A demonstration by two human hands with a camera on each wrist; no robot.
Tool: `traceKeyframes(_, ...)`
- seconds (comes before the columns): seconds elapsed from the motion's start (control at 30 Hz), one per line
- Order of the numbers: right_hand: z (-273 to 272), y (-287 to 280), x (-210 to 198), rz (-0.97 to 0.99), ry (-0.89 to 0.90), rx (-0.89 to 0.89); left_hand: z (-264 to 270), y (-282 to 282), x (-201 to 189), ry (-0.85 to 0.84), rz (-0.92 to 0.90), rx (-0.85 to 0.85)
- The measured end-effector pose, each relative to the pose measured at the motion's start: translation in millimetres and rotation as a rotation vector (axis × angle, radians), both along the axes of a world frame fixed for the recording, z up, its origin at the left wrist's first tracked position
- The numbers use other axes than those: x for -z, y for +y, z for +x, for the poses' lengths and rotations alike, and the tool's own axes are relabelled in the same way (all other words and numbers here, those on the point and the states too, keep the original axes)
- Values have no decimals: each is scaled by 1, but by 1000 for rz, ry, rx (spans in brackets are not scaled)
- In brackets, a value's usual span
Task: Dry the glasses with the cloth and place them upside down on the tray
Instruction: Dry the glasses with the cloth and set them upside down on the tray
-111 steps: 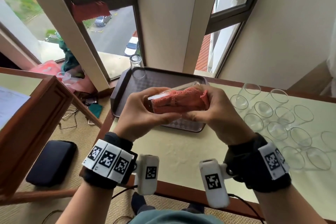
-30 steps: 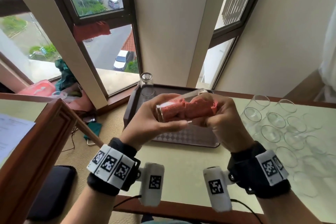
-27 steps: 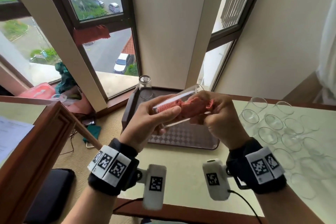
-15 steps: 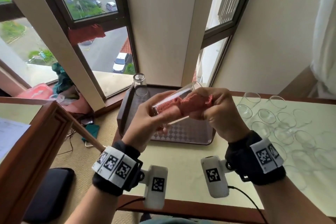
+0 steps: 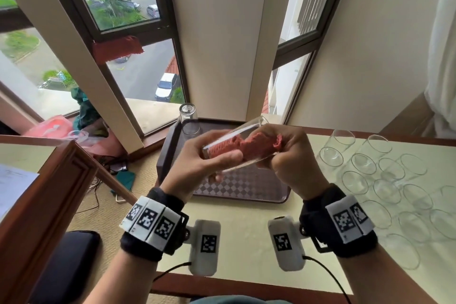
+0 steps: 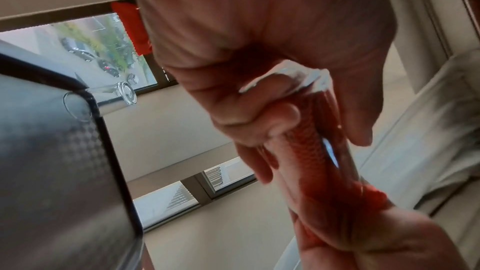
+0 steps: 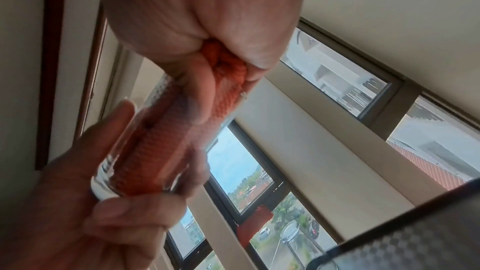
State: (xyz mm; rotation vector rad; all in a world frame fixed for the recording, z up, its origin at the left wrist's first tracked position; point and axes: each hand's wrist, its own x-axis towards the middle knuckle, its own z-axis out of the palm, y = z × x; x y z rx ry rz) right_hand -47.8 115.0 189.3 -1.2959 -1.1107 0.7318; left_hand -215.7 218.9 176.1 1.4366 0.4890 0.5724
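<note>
Held in the air just above the near part of the tray (image 5: 170,145), the glass (image 5: 237,139) lies almost on its side, its base toward the left hand (image 5: 197,155) and its mouth toward the right hand (image 5: 293,155). The left hand's grip is closed round the base end, thumb along the near wall and fingers curled beneath; the right hand's grip is curled tight on the cloth (image 5: 246,145), which is stuffed deep inside the glass and bunches out at the mouth. The glass looks thin-walled, stiff and brittle, light to carry, and probably slippery where wet, so it is best held round the thicker base, not by the rim, with no hard squeeze; the cloth is soft, knitted and should give grip against the wall. One upturned glass (image 5: 188,118) stands at the far left corner of the tray, and the waiting glasses (image 5: 385,180) stand mouth-up on the table (image 5: 246,224) to the right of the tray. No brand or readable writing shows anywhere; only square black-and-white coded markers on the wrist bands (image 5: 153,222)
</note>
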Motion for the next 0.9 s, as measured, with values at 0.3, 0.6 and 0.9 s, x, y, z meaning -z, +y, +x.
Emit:
traceKeyframes(0.3, 3, 10, -3, -82, 125, -125, -1, 3, 1, 3, 311, -114)
traceKeyframes(0.6, -16, 8, 4, -19, 108, -65, -13, 9, -1, -34, 110, -147)
traceKeyframes(0.9, -16, 13, 0, -81, 223, -31, -15, 11, 6, 15, 94, -42)
